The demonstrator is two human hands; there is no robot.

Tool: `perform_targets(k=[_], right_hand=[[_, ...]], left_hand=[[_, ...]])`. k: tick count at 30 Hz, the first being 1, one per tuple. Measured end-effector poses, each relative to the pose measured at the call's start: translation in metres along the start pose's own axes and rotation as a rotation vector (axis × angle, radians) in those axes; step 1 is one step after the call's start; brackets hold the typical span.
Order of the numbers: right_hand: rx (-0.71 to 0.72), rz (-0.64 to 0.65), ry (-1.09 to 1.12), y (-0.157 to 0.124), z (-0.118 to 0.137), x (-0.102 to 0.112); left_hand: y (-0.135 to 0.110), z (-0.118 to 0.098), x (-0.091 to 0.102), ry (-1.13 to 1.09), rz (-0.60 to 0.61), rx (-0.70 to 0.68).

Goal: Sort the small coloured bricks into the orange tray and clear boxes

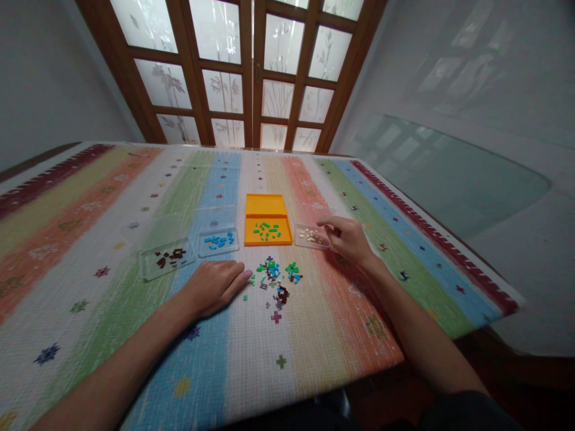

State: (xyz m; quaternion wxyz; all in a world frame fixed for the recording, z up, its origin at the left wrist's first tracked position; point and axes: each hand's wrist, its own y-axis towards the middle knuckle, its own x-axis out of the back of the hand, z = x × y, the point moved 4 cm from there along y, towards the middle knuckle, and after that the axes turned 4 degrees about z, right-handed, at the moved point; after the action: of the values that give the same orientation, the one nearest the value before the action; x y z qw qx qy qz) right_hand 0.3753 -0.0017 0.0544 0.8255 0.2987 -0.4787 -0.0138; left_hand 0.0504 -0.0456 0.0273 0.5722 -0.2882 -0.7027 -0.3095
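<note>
Resting on the striped tablecloth (258, 371), the left hand (218, 289) has its fingers loosely together, and I can't tell what's under them; just beyond their tips lies the loose pile of mixed toy bricks (282, 293). Over to the right hand (349, 238): fingers slightly bent at the edge of the clear box (309, 245) of cream bricks (309, 234), any grip impossible to tell! Just left of those fingers sits the open orange case (266, 205), green bricks (272, 231) inside; beyond the left fingers, blue bricks (218, 240) in their box.

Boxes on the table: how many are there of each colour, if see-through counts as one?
Orange box: 1
See-through boxes: 3
Total: 4 boxes
</note>
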Motion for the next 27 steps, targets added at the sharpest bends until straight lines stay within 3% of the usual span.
perform_targets(k=[7, 13, 19, 27], right_hand=[[0.067, 0.055, 0.108, -0.002, 0.024, -0.005], [0.205, 0.228, 0.27, -0.012, 0.064, -0.027], [0.241, 0.389, 0.255, -0.021, 0.103, -0.038], [0.243, 0.466, 0.224, -0.025, 0.106, -0.049]], left_hand=[[0.0, 0.003, -0.004, 0.028, -0.009, 0.019], [0.0, 0.007, -0.01, 0.054, -0.008, 0.052], [-0.001, 0.005, -0.009, 0.064, -0.033, 0.053], [0.0, 0.004, -0.008, 0.036, -0.018, 0.046]])
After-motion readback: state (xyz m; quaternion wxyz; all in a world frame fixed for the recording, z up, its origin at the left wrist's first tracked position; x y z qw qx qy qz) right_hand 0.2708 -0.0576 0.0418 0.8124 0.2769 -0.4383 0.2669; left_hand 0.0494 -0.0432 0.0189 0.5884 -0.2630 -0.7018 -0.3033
